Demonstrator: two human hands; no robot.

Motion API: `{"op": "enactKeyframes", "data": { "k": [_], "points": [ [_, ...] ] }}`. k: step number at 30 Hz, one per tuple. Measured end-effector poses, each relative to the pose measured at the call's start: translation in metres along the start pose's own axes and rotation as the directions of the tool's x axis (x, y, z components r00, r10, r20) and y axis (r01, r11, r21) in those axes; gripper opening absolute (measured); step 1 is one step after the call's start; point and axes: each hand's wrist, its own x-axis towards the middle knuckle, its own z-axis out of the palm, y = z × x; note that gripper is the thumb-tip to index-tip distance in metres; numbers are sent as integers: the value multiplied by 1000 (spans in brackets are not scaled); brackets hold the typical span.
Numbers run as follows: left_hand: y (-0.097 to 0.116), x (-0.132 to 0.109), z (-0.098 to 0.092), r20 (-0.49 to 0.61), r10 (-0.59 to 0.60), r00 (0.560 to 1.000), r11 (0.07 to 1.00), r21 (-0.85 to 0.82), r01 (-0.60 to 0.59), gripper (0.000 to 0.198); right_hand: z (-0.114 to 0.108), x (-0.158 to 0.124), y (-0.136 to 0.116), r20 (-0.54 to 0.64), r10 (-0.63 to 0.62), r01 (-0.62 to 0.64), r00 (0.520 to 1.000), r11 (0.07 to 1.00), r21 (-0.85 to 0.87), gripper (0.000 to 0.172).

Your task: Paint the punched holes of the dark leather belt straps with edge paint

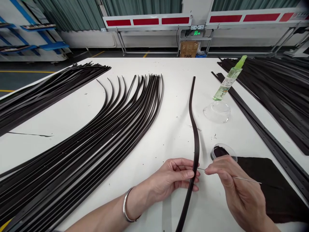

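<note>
A long dark strap (196, 138) with small holes runs away from me across the white table. My left hand (177, 177) is closed on it, thumb on the near face and fingers behind. In my right hand (238, 187) a thin metal rod (246, 179) is pinched, its tip touching or very near the strap's right edge beside my left fingers. Just behind my right hand stands a small clear dish (233, 151) of dark liquid or paste, partly hidden by the hand. A dark cloth or mat (277, 190) lies under and beside my right wrist.
Many dark straps (96, 138) fan out on the left of the white table (173, 96). Other strap piles lie at far left (60, 80) and right (272, 93). A green spray bottle (229, 79) stands by a clear plastic lid (217, 111). Dark specks dot the tabletop.
</note>
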Motion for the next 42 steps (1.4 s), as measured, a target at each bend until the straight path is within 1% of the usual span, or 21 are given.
{"op": "enactKeyframes", "data": {
  "k": [4, 9, 15, 18, 22, 26, 29, 33, 34, 36, 38, 40, 41, 42],
  "points": [
    [-1, 0, 0, -12, -5, 1000, 1000, -1, 5, 28, 0, -2, 1, 10, 1, -1, 1000, 1000, -14, 27],
    [0, 0, 1, 8, 7, 1000, 1000, 9, -7, 24, 1, -5, 4, 39, -17, 17, 999, 1000, 11, 27],
    [0, 1, 0, 19, 29, 999, 999, 30, -30, 23, 4, -3, 3, 29, -34, 34, 999, 999, -18, 27],
    [-1, 1, 0, 20, 35, 999, 999, 21, -35, 23, 4, -3, 2, 40, -73, 74, 997, 997, -23, 28],
    [-3, 1, -1, 19, 39, 999, 999, 12, -40, 23, 5, -5, 3, 27, -56, 56, 998, 998, -21, 32],
    [-3, 1, -1, 29, 52, 998, 999, 14, -52, 22, 5, -6, 5, 50, -97, 97, 994, 995, -6, 33],
    [-2, 1, -1, 34, 50, 998, 998, 24, -51, 22, 5, -5, 5, 27, -75, 75, 997, 997, -17, 33],
    [-2, 2, -1, 42, 55, 998, 998, 28, -56, 24, 4, -5, 3, 35, -87, 87, 996, 996, 4, 36],
    [-2, 2, -1, 39, 55, 998, 998, 25, -56, 24, 3, -6, 2, 35, -72, 72, 997, 997, 7, 34],
    [-2, 2, 0, 27, 50, 998, 999, 16, -51, 24, 1, -8, 1, 16, -6, 6, 1000, 1000, 8, 30],
    [-2, 1, 0, 12, 41, 999, 999, 5, -41, 24, -1, -11, 0, -58, 88, -90, 994, 996, -28, 30],
    [0, -1, 1, 2, 31, 1000, 1000, -2, -31, 23, -1, -12, 0, -140, 194, -209, 971, 973, -98, 31],
    [1, -2, 2, 3, 28, 1000, 1000, -4, -28, 23, -1, -13, 0, -159, 244, -266, 957, 955, -133, 28],
    [1, -3, 2, 10, 26, 1000, 1000, -7, -26, 24, 0, -12, 0, -152, 296, -319, 943, 934, -159, 24]
  ]
}}
